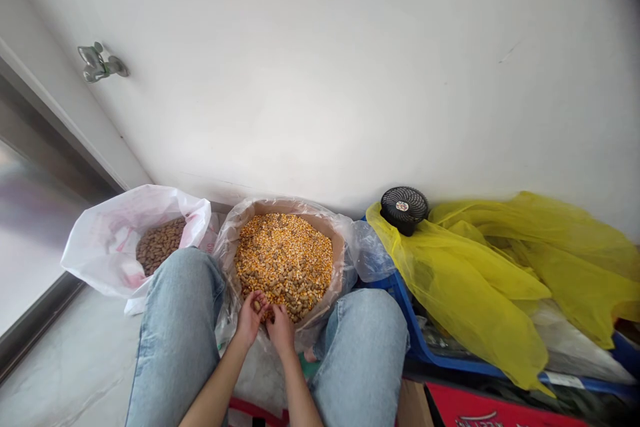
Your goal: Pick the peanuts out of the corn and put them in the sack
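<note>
A sack (341,260) lined with clear plastic stands between the knees, filled with yellow corn kernels (285,247) mixed with brown, peanut-like pieces. My left hand (251,315) is over the near edge of the corn, its fingers curled around a small light-brown piece. Close beside it on the right, my right hand (279,325) has its fingers bent down at the kernels; whatever its fingertips hold, if anything, is too small to make out. A white plastic bag (95,240) at the left holds brown peanut-like pieces (160,245).
A blue crate (425,350) at the right is covered by yellow mesh (475,287), with a black fan (404,208) on it. A metal tap (100,63) juts from the white wall. Below the crate lies a red box (490,407). Both knees flank the sack.
</note>
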`<state>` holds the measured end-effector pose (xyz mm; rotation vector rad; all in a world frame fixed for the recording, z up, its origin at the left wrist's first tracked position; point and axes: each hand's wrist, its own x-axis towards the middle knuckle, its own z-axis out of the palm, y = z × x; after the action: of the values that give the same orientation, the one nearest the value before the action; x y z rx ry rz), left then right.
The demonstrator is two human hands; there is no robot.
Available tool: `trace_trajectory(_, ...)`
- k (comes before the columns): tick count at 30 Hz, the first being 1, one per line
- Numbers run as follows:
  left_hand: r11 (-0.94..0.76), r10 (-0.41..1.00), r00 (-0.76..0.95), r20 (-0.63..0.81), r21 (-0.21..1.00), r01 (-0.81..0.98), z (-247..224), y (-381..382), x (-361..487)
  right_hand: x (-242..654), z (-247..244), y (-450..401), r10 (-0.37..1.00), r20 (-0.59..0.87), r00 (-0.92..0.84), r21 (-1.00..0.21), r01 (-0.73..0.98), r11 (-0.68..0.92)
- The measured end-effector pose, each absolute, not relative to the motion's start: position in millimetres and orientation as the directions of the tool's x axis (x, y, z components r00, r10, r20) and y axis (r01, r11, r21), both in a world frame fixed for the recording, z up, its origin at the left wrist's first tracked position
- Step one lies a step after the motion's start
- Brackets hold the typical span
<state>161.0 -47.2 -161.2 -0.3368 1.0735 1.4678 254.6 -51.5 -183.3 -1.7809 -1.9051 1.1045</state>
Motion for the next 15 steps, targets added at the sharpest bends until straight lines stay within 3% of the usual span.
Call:
trace_trajectory(6, 0.162, 0.630, -0.236, -0.740, 0.423, -0.892, -160.2, -47.7, 161.2, 258.3, -185.9, -47.9, 0.954, -0.244, -0.172, -0.778, 0.622, -0.087)
trace_trajectory(15, 0.151, 0.631, -0.237, -0.739, 0.416, -0.897, -166.7, -48.6, 161.5, 258.2, -186.3, -44.5, 0.971, -0.209, -0.116, -0.922, 0.355, -0.156)
